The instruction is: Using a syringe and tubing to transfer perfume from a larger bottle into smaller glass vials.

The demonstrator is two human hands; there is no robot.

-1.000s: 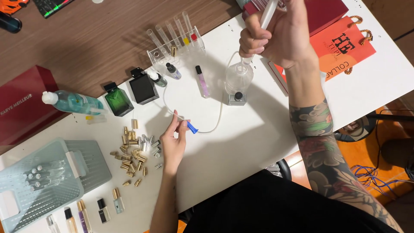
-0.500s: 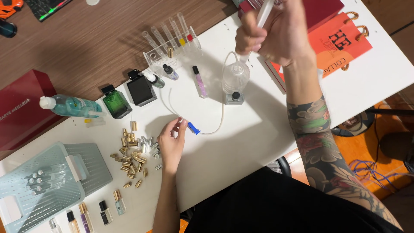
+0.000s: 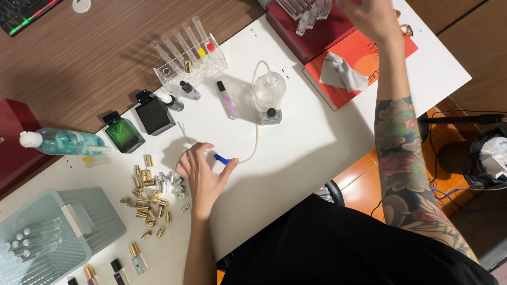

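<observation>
The white table (image 3: pixel 296 153) is carrying the whole layout, with a pale green tray (image 3: pixel 58 232) of capped vials sitting at its near left corner. A clear tube rack (image 3: pixel 187 53) is standing at the far side, most tubes looking empty. A clear flask (image 3: pixel 269 91) is feeding a thin hose (image 3: pixel 257 134) that is curving down to the left hand (image 3: pixel 203 171). That hand is resting palm-down, its grip pinching the hose's blue tip (image 3: pixel 222 159). A heap of gold caps (image 3: pixel 148 195) is lying loose beside it, so capping seems largely undone. The right hand (image 3: pixel 369 16) is reaching over the red box (image 3: pixel 303 34); it is cut off by the frame edge, so whether it is holding anything cannot be told.
</observation>
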